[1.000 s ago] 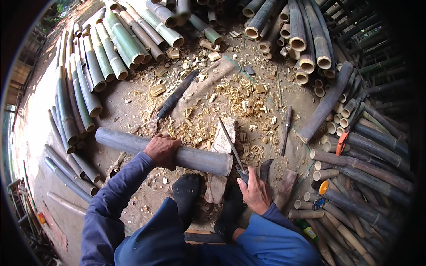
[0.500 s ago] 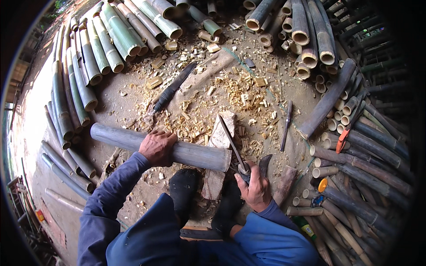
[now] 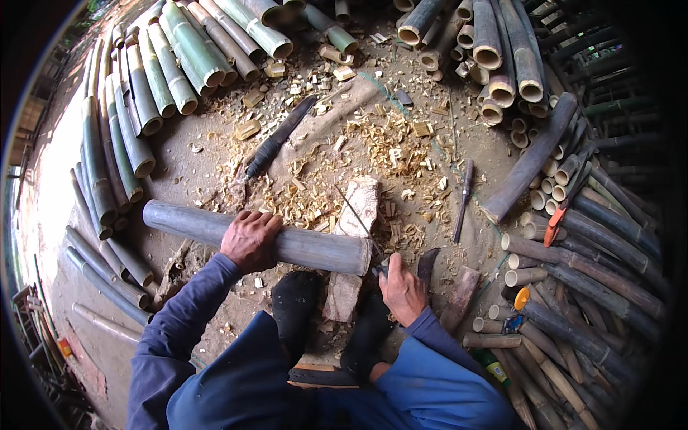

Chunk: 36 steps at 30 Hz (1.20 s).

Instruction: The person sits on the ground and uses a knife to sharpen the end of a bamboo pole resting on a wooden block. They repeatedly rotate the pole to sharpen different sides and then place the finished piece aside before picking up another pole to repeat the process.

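A thick grey bamboo tube (image 3: 322,251) lies crosswise before me, its right part resting over a pale wooden block (image 3: 357,208). My left hand (image 3: 251,240) is closed over the tube's middle from above. In my right hand (image 3: 403,292), just off the tube's right end, is the handle of a knife. The knife's narrow blade (image 3: 352,211) points up and left past that end, seen nearly edge-on; whether it touches the rim I cannot tell. A dark curved blade (image 3: 427,264) shows just beyond my right hand, its lower part hidden.
A big knife with a wrapped handle (image 3: 266,154) lies ahead among shavings (image 3: 390,150). To the right lie a slim dark tool (image 3: 464,201) and a long bamboo piece (image 3: 534,158). Bamboo stacks (image 3: 190,54) surround me; orange-handled pliers or cutters (image 3: 553,228) rest on the right one.
My right hand has shifted slightly left and up. The knife has turned, so its blade now looks thinner and its tip lies farther left. My left hand and the tube have barely moved.
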### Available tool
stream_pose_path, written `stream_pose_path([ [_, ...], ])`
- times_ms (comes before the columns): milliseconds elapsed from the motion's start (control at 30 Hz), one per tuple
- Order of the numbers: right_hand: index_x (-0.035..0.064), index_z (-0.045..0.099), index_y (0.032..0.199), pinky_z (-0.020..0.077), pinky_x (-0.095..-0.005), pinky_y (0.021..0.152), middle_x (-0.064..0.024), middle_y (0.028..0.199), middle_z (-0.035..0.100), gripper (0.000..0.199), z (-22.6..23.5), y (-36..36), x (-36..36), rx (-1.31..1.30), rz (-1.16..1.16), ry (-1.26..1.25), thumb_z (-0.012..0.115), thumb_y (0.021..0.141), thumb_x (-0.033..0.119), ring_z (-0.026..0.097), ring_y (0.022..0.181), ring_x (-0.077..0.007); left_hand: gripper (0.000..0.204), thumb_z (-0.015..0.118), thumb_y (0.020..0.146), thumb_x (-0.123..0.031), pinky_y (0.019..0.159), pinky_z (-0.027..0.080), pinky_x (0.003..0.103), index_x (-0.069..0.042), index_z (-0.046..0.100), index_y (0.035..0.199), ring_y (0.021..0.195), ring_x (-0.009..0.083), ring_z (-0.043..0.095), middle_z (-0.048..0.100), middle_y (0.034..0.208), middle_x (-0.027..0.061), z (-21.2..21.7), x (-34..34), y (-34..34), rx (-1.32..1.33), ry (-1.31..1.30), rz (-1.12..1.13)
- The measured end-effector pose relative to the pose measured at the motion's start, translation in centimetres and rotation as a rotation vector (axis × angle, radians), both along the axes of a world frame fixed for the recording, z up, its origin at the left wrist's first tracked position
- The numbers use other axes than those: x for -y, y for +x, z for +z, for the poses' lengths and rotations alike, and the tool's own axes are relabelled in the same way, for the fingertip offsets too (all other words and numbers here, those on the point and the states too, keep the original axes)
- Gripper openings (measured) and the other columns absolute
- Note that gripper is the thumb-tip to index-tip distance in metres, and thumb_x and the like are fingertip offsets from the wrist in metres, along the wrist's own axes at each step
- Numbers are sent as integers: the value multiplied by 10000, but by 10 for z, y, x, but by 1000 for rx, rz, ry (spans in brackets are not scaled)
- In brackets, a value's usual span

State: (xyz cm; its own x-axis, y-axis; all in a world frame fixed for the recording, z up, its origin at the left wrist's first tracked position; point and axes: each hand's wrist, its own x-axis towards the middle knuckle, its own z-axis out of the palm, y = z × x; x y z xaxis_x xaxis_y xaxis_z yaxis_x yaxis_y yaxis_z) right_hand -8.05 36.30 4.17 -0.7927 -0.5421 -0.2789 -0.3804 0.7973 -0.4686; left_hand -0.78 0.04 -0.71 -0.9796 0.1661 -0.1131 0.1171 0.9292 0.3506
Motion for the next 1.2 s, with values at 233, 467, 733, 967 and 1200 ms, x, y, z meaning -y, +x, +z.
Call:
stream_pose_path([
  [233,6,534,1216,572,-536,657,-289,947,703,356,50,5,11,-42,-2,-309,712,1023,247,714,833,-504,696,826,666,-304,1064,491,476,-54,612,1279,1157,341,650,671,1185,147,-7,1,22,-97,-67,49],
  [467,12,519,1183,555,-540,668,-300,927,688,332,-5,-1,-5,16,-18,-65,702,1033,245,711,830,-504,681,810,727,-293,1136,455,474,-65,604,1334,1219,320,640,676,1262,137,-9,-5,13,-120,-80,52],
  [733,-2,490,1282,577,-567,670,-311,989,725,422,20,-1,2,16,22,-36,695,1021,259,724,844,-501,707,819,698,-294,1119,473,501,-49,612,1329,1217,345,654,687,1259,150,-11,-8,23,-178,-65,70],
  [967,7,509,1196,549,-569,657,-300,907,693,339,51,-9,13,26,33,-229,695,1031,237,687,831,-537,585,731,805,-236,1147,445,505,-66,615,1352,1266,314,634,676,1310,132,-24,-11,40,-299,-164,111],
  [1200,9,499,1176,532,-575,670,-316,921,693,326,0,-3,0,71,-19,7,686,1036,237,691,850,-534,637,754,776,-231,1170,420,538,-71,603,1374,1324,369,599,653,1342,168,-26,-16,42,-287,-140,126],
])
